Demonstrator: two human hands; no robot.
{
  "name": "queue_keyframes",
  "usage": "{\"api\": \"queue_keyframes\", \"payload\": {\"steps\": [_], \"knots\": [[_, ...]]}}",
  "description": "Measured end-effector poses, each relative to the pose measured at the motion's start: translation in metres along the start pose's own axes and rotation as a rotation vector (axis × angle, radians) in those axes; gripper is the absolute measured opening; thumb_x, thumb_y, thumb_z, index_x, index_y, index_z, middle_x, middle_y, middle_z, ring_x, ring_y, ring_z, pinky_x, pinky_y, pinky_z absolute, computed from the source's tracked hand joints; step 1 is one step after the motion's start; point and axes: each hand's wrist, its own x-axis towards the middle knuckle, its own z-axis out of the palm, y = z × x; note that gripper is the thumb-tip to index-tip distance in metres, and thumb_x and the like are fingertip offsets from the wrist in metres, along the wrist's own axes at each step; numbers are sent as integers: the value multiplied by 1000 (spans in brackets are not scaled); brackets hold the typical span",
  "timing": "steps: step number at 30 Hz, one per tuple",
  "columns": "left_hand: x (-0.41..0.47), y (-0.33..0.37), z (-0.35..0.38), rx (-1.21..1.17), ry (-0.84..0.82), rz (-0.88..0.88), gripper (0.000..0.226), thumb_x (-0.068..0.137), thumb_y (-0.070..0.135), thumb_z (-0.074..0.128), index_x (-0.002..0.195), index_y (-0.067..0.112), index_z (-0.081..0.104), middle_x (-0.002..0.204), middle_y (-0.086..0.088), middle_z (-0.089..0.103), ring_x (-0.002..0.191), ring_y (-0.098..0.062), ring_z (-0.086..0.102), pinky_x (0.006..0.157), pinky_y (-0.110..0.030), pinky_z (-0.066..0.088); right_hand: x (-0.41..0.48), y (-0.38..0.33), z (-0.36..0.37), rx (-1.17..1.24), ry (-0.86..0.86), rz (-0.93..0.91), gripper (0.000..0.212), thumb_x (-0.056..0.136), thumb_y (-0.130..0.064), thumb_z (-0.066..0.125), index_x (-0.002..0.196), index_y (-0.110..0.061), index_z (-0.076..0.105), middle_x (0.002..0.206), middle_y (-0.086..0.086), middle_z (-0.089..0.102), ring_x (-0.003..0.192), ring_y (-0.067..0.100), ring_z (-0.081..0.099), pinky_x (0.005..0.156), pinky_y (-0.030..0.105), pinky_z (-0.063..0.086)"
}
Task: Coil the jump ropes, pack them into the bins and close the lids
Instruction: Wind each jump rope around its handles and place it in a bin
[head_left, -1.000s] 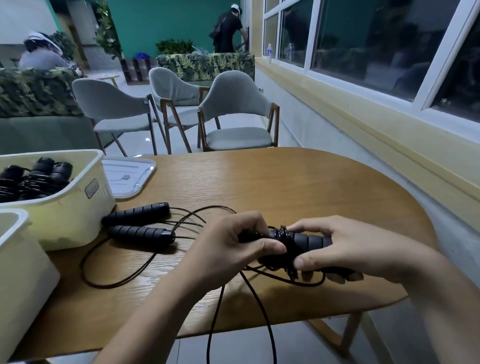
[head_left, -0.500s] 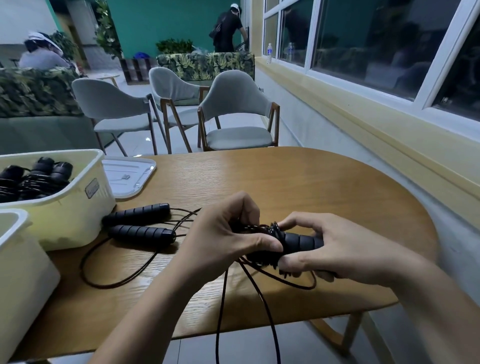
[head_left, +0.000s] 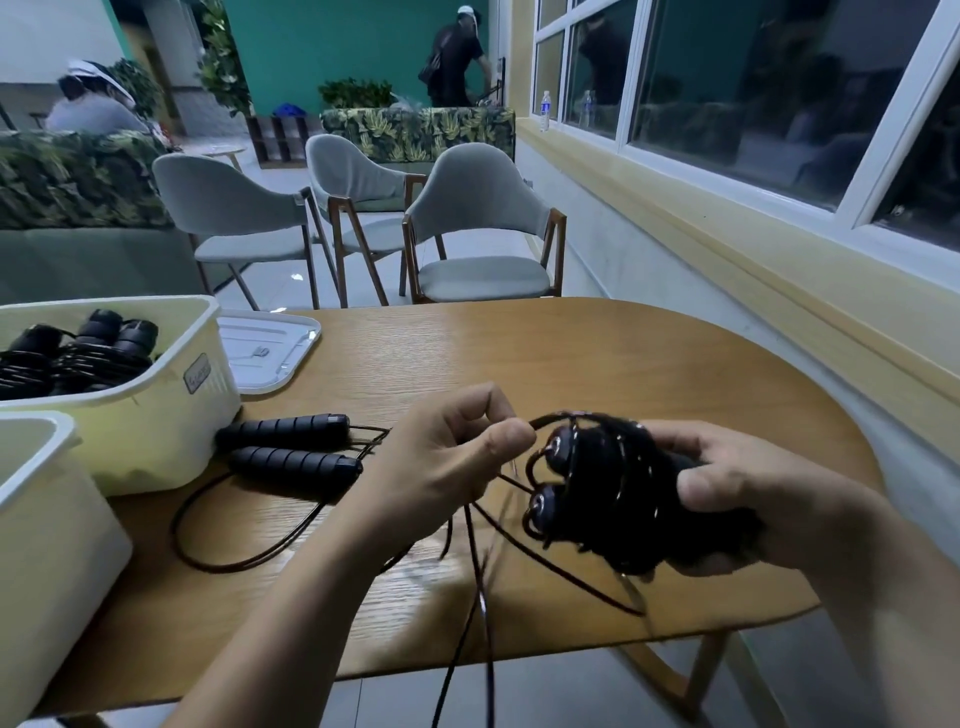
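My right hand (head_left: 748, 499) grips the two black handles of a jump rope (head_left: 597, 493), held side by side with cord wound round them. My left hand (head_left: 452, 462) pinches the rope's thin black cord just left of the handles. Loose cord hangs over the table's front edge. A second jump rope (head_left: 291, 447) lies uncoiled on the wooden table (head_left: 571, 358), its handles beside the cream bin (head_left: 171, 415). That bin holds coiled ropes (head_left: 78, 348). Another cream bin (head_left: 47, 519) stands nearer, at the left edge; its inside is hidden.
A white lid (head_left: 265, 353) lies flat on the table behind the far bin. Grey chairs (head_left: 478, 223) stand beyond the table. A wall with a yellow ledge and windows runs along the right. Two people are far off in the background.
My right hand has turned the handle bundle so its ends face left and lifted it slightly. My left hand has drawn the cord up and over the bundle, adding a wrap.
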Motion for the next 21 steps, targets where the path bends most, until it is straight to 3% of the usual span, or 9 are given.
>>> {"api": "queue_keyframes", "payload": {"steps": [2,3,4,5,8,11,14,17,21], "knots": [[4,-6,2,47,5,-5,54,93,62,69,80,10,61,64,-10,46,54,-26,39,48,-39,37,7,6,1,65,-37,-74,85,83,-55,87,149,-12,57,92,32,68,57,29,58,41,25,34],[6,-10,4,85,4,-29,56,91,66,69,81,11,67,67,-16,53,59,-34,47,54,-51,47,12,9,2,95,-48,-116,83,85,-55,85,149,-10,56,90,30,69,52,22,59,40,24,35],[9,-14,6,95,22,-64,48,87,65,72,83,17,75,68,-16,61,65,-38,53,65,-61,53,17,12,4,130,-69,-165,80,89,-54,81,149,-8,55,90,28,69,50,16,60,40,23,37],[10,-20,7,137,35,-76,33,81,62,73,81,30,79,66,-9,64,67,-36,55,73,-61,56,22,15,7,159,-94,-216,75,94,-54,77,147,-6,56,90,27,69,51,12,60,40,23,37],[6,-28,11,313,99,-19,13,78,60,66,69,52,62,53,13,50,55,-15,43,58,-34,38,30,18,16,190,-97,-291,71,98,-58,69,135,2,59,93,25,65,53,10,57,40,23,35],[7,-30,15,348,84,-25,30,96,51,44,72,36,57,50,13,43,48,-9,36,53,-30,27,32,19,19,199,17,-352,87,96,-62,70,139,11,49,96,28,61,53,11,55,40,24,35],[7,-31,16,485,27,-34,37,109,48,42,90,23,62,59,8,46,50,-7,41,52,-29,30,31,15,18,249,137,-426,83,96,-61,70,144,4,49,100,26,62,54,11,56,41,25,35],[6,-33,18,621,12,-56,28,111,43,45,91,30,60,64,6,52,55,-6,47,55,-29,35,29,14,20,224,285,-430,82,94,-61,73,141,3,52,103,28,64,55,15,54,42,27,32],[5,-29,25,708,-3,-77,29,110,50,43,89,35,57,72,26,59,64,-1,55,58,-17,34,34,14,25,117,484,-377,80,90,-55,76,138,3,48,101,24,66,58,24,49,40,27,30]]}}
